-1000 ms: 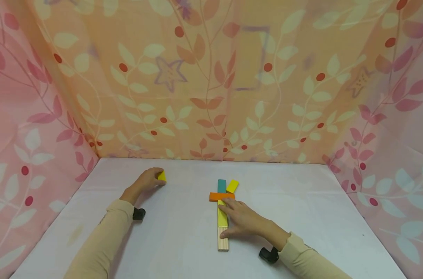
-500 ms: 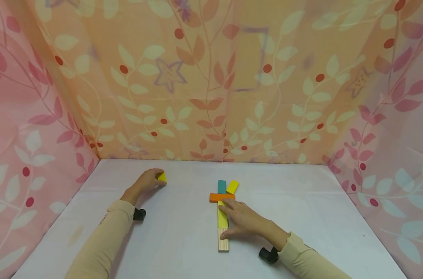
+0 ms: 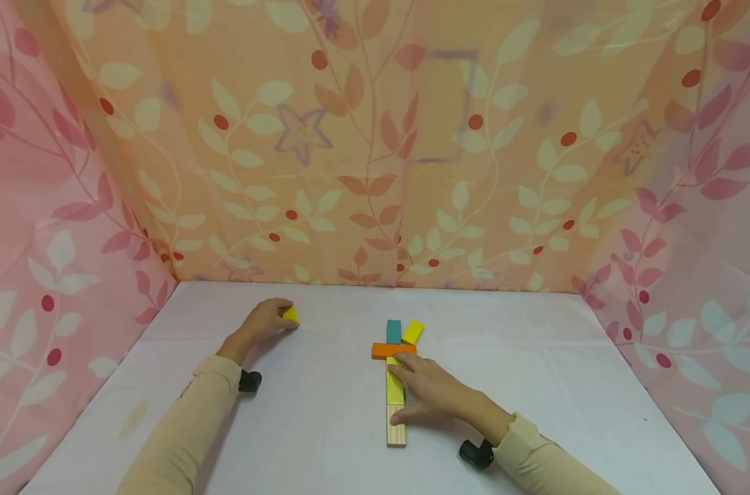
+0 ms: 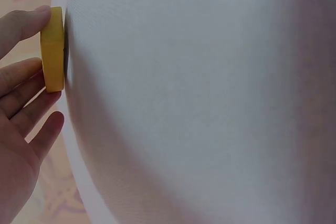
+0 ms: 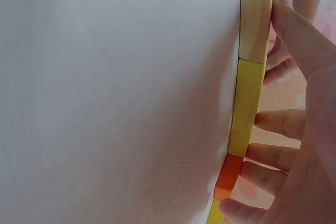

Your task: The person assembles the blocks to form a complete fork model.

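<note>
My left hand (image 3: 265,319) pinches a small yellow block (image 3: 291,315) between thumb and fingers, at the far left of the table. The block's slanted outline is partly covered in the head view; from the left wrist it stands close to the white surface (image 4: 173,77). My right hand (image 3: 439,388) lies over a row of flat blocks with its fingers spread. Its fingertips touch the orange block (image 3: 383,350) and the long yellow block (image 3: 394,381), while the thumb rests on the plain wood block (image 3: 396,436). Beyond the orange block lie a teal block (image 3: 394,331) and a tilted yellow block (image 3: 414,332).
White cloth covers the table (image 3: 325,426). A patterned orange curtain (image 3: 375,172) rises at the back, and pink curtains (image 3: 34,240) close in both sides. A black wrist camera (image 3: 476,454) sits under the right wrist, another black camera (image 3: 249,381) under the left.
My left hand has shifted slightly to the right with the yellow block. My right hand and the row of blocks stay where they were.
</note>
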`<move>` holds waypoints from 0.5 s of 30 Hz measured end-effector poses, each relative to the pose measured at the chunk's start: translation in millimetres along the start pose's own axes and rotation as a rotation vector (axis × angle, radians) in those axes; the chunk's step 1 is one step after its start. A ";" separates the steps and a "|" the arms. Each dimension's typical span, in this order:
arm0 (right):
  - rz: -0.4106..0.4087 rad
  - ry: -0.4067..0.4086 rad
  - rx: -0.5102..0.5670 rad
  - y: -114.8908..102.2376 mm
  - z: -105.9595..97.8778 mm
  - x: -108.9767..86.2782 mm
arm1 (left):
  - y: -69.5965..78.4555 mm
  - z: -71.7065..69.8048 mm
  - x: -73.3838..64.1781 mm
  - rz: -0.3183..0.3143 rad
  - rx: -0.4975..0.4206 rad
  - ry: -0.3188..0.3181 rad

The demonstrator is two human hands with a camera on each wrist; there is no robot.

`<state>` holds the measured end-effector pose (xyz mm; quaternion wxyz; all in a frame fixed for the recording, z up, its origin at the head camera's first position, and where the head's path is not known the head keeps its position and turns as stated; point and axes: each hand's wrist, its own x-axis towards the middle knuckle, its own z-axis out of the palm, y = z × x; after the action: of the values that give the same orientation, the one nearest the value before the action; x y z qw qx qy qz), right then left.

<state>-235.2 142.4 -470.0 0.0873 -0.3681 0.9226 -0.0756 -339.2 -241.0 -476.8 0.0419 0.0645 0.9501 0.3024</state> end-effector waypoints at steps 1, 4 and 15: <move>0.001 0.000 0.001 -0.1 -0.2 0.1 | 0.9 0.1 0.1 0.004 0.000 0.001; 0.005 -0.001 0.005 -0.4 -0.5 0.2 | 3.3 0.7 0.3 0.004 -0.003 0.005; 0.021 -0.014 0.011 -0.4 -0.1 0.2 | 27.0 7.2 1.0 -0.039 -0.083 -0.014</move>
<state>-235.1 142.0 -469.9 0.0964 -0.3585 0.9253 -0.0773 -336.7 -214.8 -467.1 0.0571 0.0463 0.9374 0.3404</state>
